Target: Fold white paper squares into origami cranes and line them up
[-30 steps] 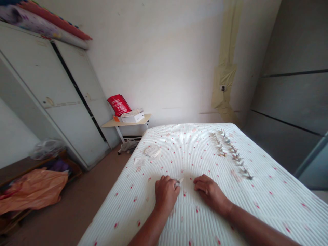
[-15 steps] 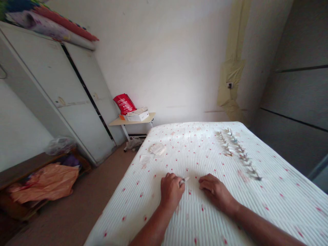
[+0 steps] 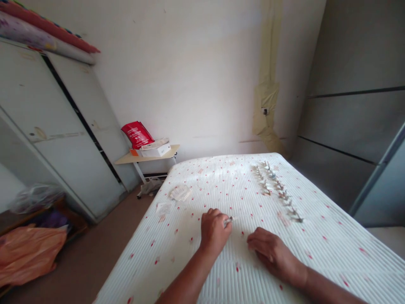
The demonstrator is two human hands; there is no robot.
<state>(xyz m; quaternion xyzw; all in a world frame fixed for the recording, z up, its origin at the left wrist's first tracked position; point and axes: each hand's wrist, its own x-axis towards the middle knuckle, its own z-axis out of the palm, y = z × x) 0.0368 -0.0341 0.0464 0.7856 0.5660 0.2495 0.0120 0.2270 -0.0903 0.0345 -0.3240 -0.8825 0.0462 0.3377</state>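
Observation:
Low over the white quilted mattress [image 3: 190, 270], my left hand [image 3: 215, 230] is closed, pinching a small pale folded-paper piece [image 3: 228, 220] between thumb and fingers. Part of the piece is hidden inside the hand. Apart from it, to the right, my right hand [image 3: 274, 252] rests near the mattress with curled fingers; whether they hold anything is hidden. Farther off on the right lie two rows of small folded figures [image 3: 286, 198], greyish white and perhaps of paper. To the far left are a round pale stack [image 3: 181, 193] and a flat slip of printed paper [image 3: 163, 208].
A small side table [image 3: 147, 158] bears a red bag [image 3: 137, 135] and a white box [image 3: 155, 149]. Grey cabinets [image 3: 66, 131] stand left, with an orange plastic bag [image 3: 31, 253] below. Dark panels [image 3: 351, 118] rise at the right.
The view has swung to the right. My left hand has shifted slightly toward the far side with the folded-paper piece still in it. My right hand has drawn a little nearer to me.

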